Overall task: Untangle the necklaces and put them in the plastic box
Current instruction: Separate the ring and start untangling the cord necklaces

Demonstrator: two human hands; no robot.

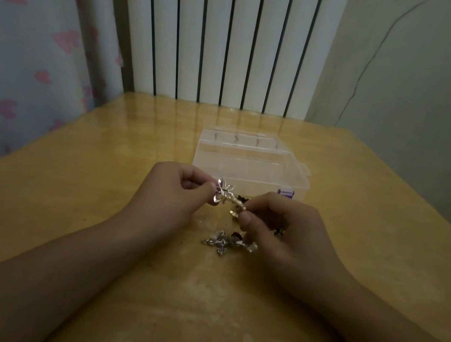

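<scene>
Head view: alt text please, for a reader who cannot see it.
Two bare hands work at a tangle of necklaces above a yellowish wooden table: the left hand pinches a silver butterfly pendant, and the right hand pinches the chain beside it. A silver cross pendant lies below on the table; a clear plastic compartment box sits behind.

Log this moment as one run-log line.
left hand: pinches butterfly pendant | right hand: pinches its chain | cross pendant: on table | plastic box: holds no necklace
</scene>
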